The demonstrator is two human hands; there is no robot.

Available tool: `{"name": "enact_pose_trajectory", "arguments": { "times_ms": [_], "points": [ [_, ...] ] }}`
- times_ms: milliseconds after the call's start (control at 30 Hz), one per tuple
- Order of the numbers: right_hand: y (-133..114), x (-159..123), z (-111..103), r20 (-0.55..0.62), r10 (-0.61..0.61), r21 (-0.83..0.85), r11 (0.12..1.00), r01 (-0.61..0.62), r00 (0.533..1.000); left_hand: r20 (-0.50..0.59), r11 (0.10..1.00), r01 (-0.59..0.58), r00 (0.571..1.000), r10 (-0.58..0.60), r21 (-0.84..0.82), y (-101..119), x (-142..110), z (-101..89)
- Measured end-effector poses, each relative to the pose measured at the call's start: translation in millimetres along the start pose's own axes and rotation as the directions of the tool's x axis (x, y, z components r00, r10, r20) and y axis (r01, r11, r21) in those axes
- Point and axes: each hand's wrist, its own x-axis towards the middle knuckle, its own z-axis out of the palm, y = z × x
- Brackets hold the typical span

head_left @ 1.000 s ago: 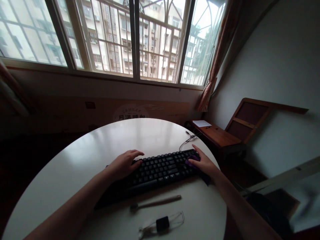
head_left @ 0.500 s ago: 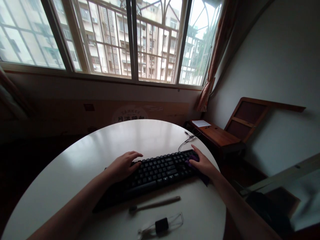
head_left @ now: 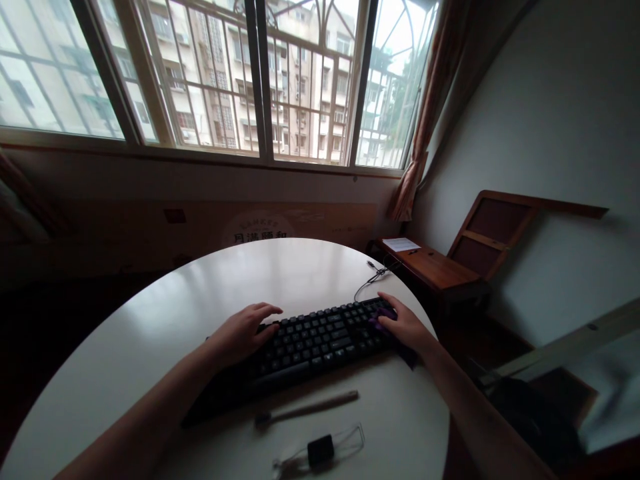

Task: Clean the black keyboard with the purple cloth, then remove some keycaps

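Note:
A black keyboard (head_left: 320,337) lies at a slant on the round white table (head_left: 165,320). Over its left part, my left hand (head_left: 245,330) holds the back edge, with the thumb on the keys and the index finger stretched out behind them. At the other end, my right hand (head_left: 404,325) presses a purple cloth (head_left: 383,316) onto the keys; part of the cloth hangs past the front edge. Nearer me lie a toothbrush-like stick (head_left: 310,409) with a dark head and a small tool with a black block (head_left: 321,452) and a wire loop.
Behind the keyboard, a thin black cable (head_left: 370,283) runs toward the table's right rim. A low wooden bench (head_left: 435,267) with a white paper (head_left: 401,245) stands beyond it. Barred windows (head_left: 310,100) and a curtain (head_left: 415,173) are at the back.
The whole view has shifted slightly. Both hands keep nearly the same place on the keyboard, and the cloth is still under the right one.

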Motion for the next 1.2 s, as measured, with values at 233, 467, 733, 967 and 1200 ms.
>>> {"name": "enact_pose_trajectory", "arguments": {
  "times_ms": [233,467,733,967,1200],
  "points": [
    [-1,1,-11,-0.223,-0.011,0.205,0.977,0.058,0.975,0.026,1.0,0.003,1.0,-0.003,0.0,-1,0,0.7],
    [1,0,-27,-0.36,0.272,0.665,0.746,0.041,0.892,0.034,1.0,0.012,0.999,-0.012,-0.017,-1,1,-0.3],
    [-14,-18,-27,-0.069,0.099,0.593,0.804,-0.039,0.993,0.007,1.0,0.002,1.0,-0.002,-0.019,-2,1,1.5],
    [-9,-9,-14,-0.031,-0.223,-0.01,0.975,0.223,0.974,0.014,1.0,-0.01,1.0,0.01,0.001,-1,1,0.9],
    [-5,-5,-7,-0.073,0.007,0.113,0.994,0.002,0.997,0.02,1.0,-0.006,1.0,0.006,-0.017,1,0,-0.5]
  ]
}}
